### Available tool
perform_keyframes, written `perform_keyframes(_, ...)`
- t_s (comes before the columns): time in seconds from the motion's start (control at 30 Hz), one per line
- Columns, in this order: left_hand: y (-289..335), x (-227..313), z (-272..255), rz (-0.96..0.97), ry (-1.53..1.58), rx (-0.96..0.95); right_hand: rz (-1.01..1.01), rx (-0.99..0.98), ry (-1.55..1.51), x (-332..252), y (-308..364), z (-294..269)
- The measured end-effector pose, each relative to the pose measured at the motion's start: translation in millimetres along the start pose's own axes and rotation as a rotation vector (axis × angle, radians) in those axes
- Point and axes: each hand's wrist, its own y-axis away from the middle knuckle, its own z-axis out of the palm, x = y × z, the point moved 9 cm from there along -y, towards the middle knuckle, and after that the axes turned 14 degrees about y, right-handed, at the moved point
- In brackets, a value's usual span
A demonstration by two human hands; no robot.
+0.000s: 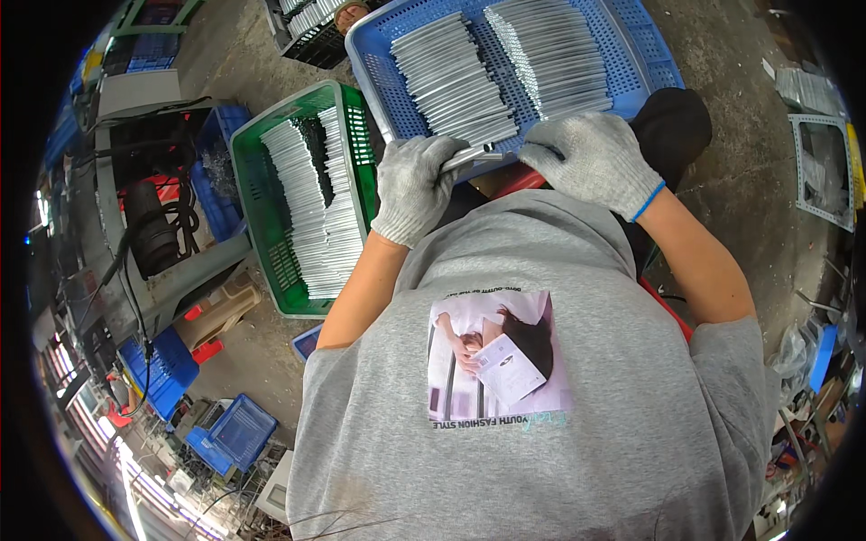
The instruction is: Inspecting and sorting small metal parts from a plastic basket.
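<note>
My left hand (415,185), in a grey knit glove, is closed around a couple of slim silver metal rods (467,157). Their free ends point right, and a small black spot shows near one end. Just right of these ends is my right hand (586,158), gloved alike with a blue cuff edge. Its fingers are curled, and whatever they may hold is hidden. Beyond both hands, a blue plastic crate (383,86) carries two stacks of similar rods (456,81). More rods (307,212) lie in a green crate (257,261) beside my left forearm.
A dark crate (311,45) with silver pieces stands at the far side. Left of the green crate is a grey machine (153,225) with black cables. Blue bins (244,431) sit on the floor at lower left. A metal frame (823,171) lies at far right.
</note>
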Motion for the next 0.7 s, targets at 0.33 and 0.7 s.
perform_keyframes(0.33, 4, -5, 2, -0.114, -0.013, -0.006, -0.004, -0.141, 0.006, -2, 4, 11)
perform_keyframes(0.7, 5, -4, -1, -0.042, 0.048, -0.003, 0.023, -0.082, -0.066, 4, -4, 10)
